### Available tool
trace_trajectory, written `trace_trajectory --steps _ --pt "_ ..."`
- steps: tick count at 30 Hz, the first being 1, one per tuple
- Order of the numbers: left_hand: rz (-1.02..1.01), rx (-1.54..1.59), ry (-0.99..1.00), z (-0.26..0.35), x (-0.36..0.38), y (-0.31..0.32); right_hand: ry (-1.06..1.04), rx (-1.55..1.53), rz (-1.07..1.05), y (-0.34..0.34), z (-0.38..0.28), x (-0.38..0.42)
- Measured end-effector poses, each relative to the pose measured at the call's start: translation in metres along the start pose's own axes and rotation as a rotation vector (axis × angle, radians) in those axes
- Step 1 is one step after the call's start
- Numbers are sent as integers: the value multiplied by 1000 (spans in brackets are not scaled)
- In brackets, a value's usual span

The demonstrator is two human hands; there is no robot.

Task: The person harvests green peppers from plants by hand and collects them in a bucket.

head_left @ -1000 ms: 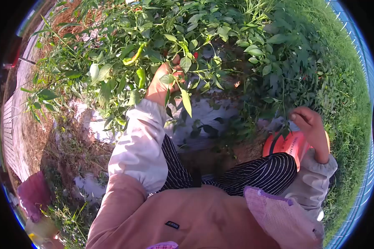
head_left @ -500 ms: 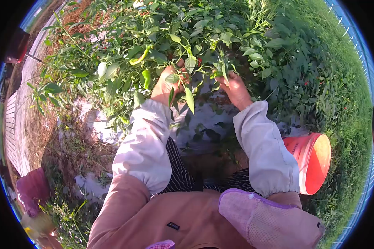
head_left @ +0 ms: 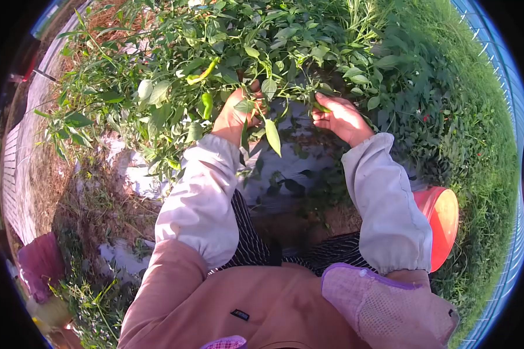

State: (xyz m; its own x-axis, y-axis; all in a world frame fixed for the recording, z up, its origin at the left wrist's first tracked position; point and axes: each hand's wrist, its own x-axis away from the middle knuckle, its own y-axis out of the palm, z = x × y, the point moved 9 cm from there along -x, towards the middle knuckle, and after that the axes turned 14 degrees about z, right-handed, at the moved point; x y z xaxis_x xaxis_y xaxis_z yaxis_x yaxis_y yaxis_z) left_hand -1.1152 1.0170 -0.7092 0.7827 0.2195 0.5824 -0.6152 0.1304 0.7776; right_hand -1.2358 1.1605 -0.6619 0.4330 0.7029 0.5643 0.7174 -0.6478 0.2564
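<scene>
My left hand [head_left: 232, 116] reaches into a leafy pepper plant [head_left: 297, 35]. Its fingers curl among the stems, and leaves partly cover them, so what they hold is hidden. To the left of that hand hang a curved yellow-green pepper [head_left: 204, 72] and a shorter green pepper [head_left: 207, 106]. On the other side of a gap in the foliage, my right hand [head_left: 344, 120] is closed, with a green pepper [head_left: 322, 107] showing between thumb and fingers. A long pale leaf [head_left: 272, 137] dangles just right of my left wrist.
An orange-red bucket [head_left: 442, 227] lies tipped beside my right forearm, partly behind the sleeve. Light plastic sheeting [head_left: 285, 166] covers the ground under the plants. Tall grass [head_left: 489, 174] lines the right side. At lower left is a purple object [head_left: 41, 264].
My right hand has moved right, away from the stems and my left hand, with a green pepper in it. My left hand stays nearly in place.
</scene>
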Motion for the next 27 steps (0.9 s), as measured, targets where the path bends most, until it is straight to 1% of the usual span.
trace_trajectory --steps 1,2,3,5,6,7,8,9,10,11,13,14,15,16,17,18,19,20,21,22,23,25,26,27 --pt "55 -25 77 5 2 -4 -18 66 15 -3 4 -5" --pt "68 -55 82 6 4 -3 -42 117 33 -10 3 -10" --pt "45 -39 35 6 2 -7 -118 243 86 -14 -8 -6" --pt "-31 -56 58 10 8 1 -269 584 103 -27 -29 3" --pt "-225 -27 9 3 4 9 -338 769 101 -21 -43 16" --pt "-358 -132 2 3 6 15 -434 908 71 -8 -55 31" --pt "-247 -161 56 4 6 11 -399 926 85 -5 -59 39" --pt "-313 -115 58 3 5 13 -363 943 98 -2 -61 45" --pt "-379 -69 56 3 6 18 -302 932 99 0 -59 55" --pt "-414 -186 135 6 8 19 -296 926 105 -4 -58 62" --pt "-381 -147 140 7 5 13 -17 610 -87 -1 -32 71" --pt "-371 -148 137 8 3 11 36 557 -106 -2 -21 71" --pt "-442 -133 64 7 -4 10 43 548 -111 -3 -13 69" --pt "-512 -117 -12 5 -9 11 47 379 -148 -1 -7 68" --pt "-549 -19 -139 4 -13 9 52 211 -182 1 -4 69" --pt "-332 -71 -6 9 -14 6 -5 136 -127 11 -14 79" --pt "-113 -123 127 15 -11 -4 4 129 -130 11 -16 78" --pt "-136 -161 274 25 -3 -2 -9 -31 -269 20 -22 80" --pt "-123 -31 257 31 -4 -10 -26 -194 -403 28 -32 87" --pt "16 -61 327 37 -2 -14 -34 -181 -359 29 -43 96" --pt "153 -93 397 44 2 -18 -122 -61 -293 26 -54 101" --pt "-166 48 219 40 -18 -13 -144 102 -208 13 -45 92" --pt "-308 97 112 38 -24 -12 -132 272 -164 9 -28 83" --pt "-444 156 -64 29 -24 -7 -115 441 -117 4 -5 69"
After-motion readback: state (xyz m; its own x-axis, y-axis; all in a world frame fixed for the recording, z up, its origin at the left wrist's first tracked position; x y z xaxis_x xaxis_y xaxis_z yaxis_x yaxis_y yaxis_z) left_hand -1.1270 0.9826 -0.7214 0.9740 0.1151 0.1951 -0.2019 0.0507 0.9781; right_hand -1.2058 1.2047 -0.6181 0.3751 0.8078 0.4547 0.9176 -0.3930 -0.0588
